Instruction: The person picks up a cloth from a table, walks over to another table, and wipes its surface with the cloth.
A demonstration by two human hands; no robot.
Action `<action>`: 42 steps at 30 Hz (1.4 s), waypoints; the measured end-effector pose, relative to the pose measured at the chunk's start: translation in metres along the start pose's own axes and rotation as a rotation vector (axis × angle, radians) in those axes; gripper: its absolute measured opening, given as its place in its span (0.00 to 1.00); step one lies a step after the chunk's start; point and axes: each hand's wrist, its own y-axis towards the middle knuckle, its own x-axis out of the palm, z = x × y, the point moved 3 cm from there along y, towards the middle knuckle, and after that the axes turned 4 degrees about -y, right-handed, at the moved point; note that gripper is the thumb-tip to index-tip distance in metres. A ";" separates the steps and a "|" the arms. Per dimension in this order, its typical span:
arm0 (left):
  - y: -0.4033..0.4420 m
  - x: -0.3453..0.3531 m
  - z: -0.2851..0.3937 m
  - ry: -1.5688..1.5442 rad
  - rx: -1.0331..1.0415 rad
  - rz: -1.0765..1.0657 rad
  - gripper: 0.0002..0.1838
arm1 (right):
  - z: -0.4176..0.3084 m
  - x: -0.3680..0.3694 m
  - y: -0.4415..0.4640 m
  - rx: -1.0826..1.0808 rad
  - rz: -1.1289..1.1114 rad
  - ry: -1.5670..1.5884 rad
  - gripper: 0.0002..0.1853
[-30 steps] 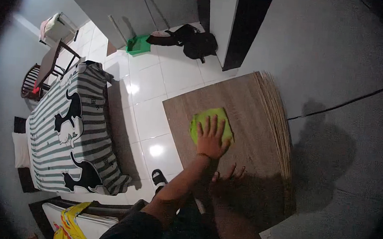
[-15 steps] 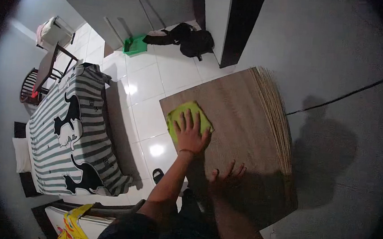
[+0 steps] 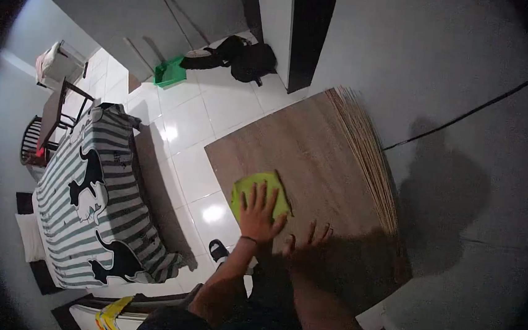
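My left hand (image 3: 258,219) lies flat on a yellow-green cloth (image 3: 281,198), fingers spread, pressing it against a brown wood-grain tabletop (image 3: 309,144). The cloth is spread near the table's left edge. Beside it, my right hand (image 3: 309,243) rests on the same surface in shadow, with its fingers apart and nothing visible in them. Along the right side of the tabletop lies a long bundle of thin sticks (image 3: 367,154), against the wall.
To the left is a bed with a striped cat-print cover (image 3: 113,184). Past the table are a black bag (image 3: 253,62) and a green dustpan (image 3: 171,72) on white tiles. A black sandal (image 3: 217,249) is by the table. A dark cable (image 3: 466,113) runs along the wall.
My left hand and the cloth have moved down the tabletop, nearer my body. My right hand stays on the surface in about the same spot. The camera view has shifted slightly.
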 end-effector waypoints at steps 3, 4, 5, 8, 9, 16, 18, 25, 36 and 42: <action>0.038 -0.014 -0.014 0.022 -0.062 0.061 0.45 | 0.006 0.016 -0.009 0.040 0.003 -0.057 0.43; 0.052 -0.017 -0.018 0.040 -0.091 0.104 0.45 | 0.005 0.015 -0.010 0.044 0.005 -0.056 0.43; 0.067 -0.017 -0.017 0.054 -0.128 0.089 0.45 | 0.006 0.015 -0.011 0.091 -0.079 -0.061 0.45; 0.092 -0.001 0.004 0.088 -0.109 0.140 0.46 | 0.003 0.012 -0.008 0.143 -0.185 -0.103 0.48; 0.094 0.004 0.015 0.090 -0.071 0.108 0.47 | 0.002 0.011 -0.007 0.146 -0.212 -0.140 0.49; 0.010 0.024 0.045 -0.068 0.146 -0.032 0.46 | 0.008 0.014 0.000 -0.072 0.053 0.014 0.45; -0.010 0.018 0.024 -0.019 0.081 0.006 0.47 | 0.004 0.014 0.001 -0.087 0.137 0.077 0.45; 0.052 -0.010 -0.036 0.076 -0.211 0.190 0.48 | 0.003 0.005 -0.005 0.137 -0.226 -0.117 0.45; 0.026 0.015 0.044 -0.016 0.150 -0.014 0.47 | 0.000 0.000 0.000 0.077 -0.155 -0.084 0.45; -0.006 -0.008 -0.008 -0.007 -0.012 0.032 0.47 | 0.003 0.002 -0.004 0.115 -0.163 0.009 0.48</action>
